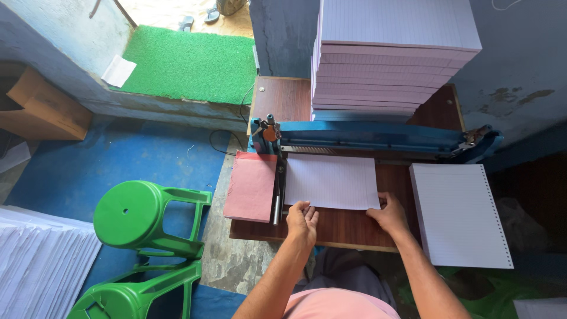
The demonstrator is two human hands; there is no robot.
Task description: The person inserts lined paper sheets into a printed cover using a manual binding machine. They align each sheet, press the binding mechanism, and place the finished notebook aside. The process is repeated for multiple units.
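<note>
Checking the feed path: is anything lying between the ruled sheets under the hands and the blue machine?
Nothing visible does. The ruled sheets run straight under the blue machine, with both hands at the near edge.

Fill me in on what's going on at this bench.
A person stands at a wooden bench with both hands on a sheet of ruled paper pushed under a blue machine. The left hand rests at the sheet's near edge, and the right hand presses its near right corner. A punched stack lies to the right, pink card to the left, and a tall paper pile stands behind the machine. Green stools sit on the floor.
</note>
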